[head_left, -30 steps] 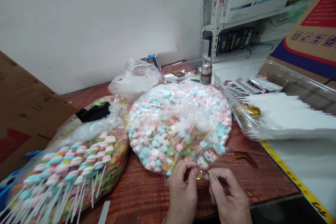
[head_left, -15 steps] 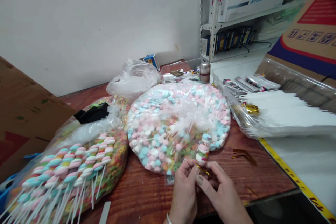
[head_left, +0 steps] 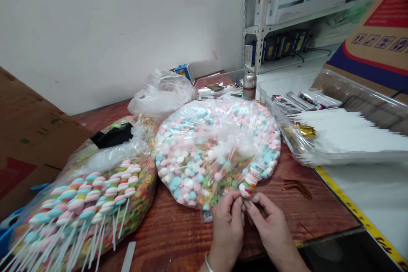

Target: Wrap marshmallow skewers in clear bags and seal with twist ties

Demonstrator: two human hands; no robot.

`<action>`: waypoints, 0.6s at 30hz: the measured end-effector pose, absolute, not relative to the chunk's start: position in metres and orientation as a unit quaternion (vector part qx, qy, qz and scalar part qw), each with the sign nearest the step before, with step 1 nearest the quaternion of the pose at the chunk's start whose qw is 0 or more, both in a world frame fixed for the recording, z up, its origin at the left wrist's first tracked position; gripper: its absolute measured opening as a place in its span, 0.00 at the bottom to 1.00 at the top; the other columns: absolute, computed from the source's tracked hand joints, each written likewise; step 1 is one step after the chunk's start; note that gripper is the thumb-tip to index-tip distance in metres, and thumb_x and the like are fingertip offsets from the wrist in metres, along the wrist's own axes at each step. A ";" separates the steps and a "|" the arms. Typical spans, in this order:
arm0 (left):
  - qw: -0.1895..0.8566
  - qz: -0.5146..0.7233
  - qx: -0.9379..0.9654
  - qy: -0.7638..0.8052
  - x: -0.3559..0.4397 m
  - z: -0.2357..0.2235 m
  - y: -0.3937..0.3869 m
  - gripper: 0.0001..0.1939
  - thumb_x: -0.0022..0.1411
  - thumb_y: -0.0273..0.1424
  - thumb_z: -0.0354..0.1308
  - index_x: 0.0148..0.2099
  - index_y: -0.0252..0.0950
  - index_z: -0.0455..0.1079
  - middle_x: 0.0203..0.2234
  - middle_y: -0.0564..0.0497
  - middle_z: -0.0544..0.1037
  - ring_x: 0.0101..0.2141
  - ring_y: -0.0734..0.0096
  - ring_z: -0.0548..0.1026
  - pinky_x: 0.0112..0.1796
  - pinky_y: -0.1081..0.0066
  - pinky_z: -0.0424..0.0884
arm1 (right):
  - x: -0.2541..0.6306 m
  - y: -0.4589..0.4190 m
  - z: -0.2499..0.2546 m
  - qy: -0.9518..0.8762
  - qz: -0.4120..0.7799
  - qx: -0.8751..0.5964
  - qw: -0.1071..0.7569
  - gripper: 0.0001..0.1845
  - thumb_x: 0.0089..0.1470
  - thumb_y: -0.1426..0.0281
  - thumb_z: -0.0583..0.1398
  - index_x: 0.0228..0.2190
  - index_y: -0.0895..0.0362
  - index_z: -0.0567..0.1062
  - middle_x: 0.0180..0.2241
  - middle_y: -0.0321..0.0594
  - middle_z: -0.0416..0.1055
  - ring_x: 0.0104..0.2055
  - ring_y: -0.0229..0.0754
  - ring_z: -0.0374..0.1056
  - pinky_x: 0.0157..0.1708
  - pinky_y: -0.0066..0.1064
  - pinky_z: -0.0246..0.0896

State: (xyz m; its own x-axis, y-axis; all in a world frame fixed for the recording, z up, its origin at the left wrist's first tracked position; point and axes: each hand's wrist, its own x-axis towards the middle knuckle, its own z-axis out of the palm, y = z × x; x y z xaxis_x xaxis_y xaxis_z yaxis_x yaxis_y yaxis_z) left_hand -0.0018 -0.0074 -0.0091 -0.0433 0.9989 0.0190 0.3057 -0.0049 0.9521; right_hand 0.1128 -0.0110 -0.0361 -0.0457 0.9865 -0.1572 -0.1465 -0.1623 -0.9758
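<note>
A marshmallow skewer in a clear wrapper (head_left: 251,177) stands tilted up between my two hands at the near table edge. My left hand (head_left: 228,225) pinches its lower end, fingers closed. My right hand (head_left: 269,227) pinches the same spot from the right side. Just behind them lies a big clear bag of pastel marshmallows (head_left: 210,148). To the left, finished marshmallow skewers (head_left: 92,204) rest on a bag of coloured cereal rings (head_left: 143,178).
A clear tray (head_left: 366,97) holds white paper sticks (head_left: 347,131) and gold twist ties (head_left: 306,131) at the right. Loose gold ties (head_left: 295,186) lie on the wooden table (head_left: 178,238). Cardboard boxes (head_left: 28,136) stand left; shelving (head_left: 280,12) is behind.
The wrapped skewer rose from lying flat to standing up between my fingers, then tipped slightly right. Both hands stayed close together, fingers working at its base.
</note>
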 end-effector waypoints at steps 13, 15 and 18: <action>0.351 0.233 0.783 0.458 -0.036 0.054 -0.009 0.21 0.65 0.22 0.47 0.47 0.49 0.77 0.69 0.58 0.45 0.67 0.50 0.32 0.61 0.39 0.35 | 0.158 -0.009 0.032 -0.702 0.382 -0.426 0.425 0.08 0.61 0.73 0.53 0.30 0.55 0.69 0.29 0.34 0.66 0.31 0.36 0.64 0.32 0.25 0.58; 0.329 0.260 0.769 0.483 -0.033 0.051 -0.011 0.24 0.65 0.22 0.45 0.56 0.48 0.70 0.70 0.56 0.38 0.67 0.51 0.31 0.61 0.38 0.39 | 0.156 -0.012 0.035 -0.748 0.379 -0.379 0.392 0.08 0.59 0.75 0.54 0.28 0.54 0.68 0.28 0.34 0.66 0.30 0.36 0.65 0.32 0.24 0.59; 0.363 0.306 0.751 0.458 -0.032 0.048 -0.013 0.22 0.65 0.25 0.48 0.56 0.50 0.71 0.70 0.59 0.38 0.67 0.52 0.37 0.62 0.42 0.43 | 0.158 -0.011 0.026 -0.733 0.412 -0.406 0.358 0.10 0.59 0.71 0.54 0.25 0.54 0.67 0.25 0.34 0.65 0.27 0.36 0.64 0.28 0.24 0.60</action>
State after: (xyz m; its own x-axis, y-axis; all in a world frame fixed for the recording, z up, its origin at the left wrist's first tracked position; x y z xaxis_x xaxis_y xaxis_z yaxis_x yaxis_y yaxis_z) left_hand -0.0319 -0.0125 0.0482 0.3924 0.9109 0.1278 0.4662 -0.3167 0.8261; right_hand 0.1577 -0.0112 0.0260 -0.4136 0.8905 0.1898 0.3008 0.3304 -0.8946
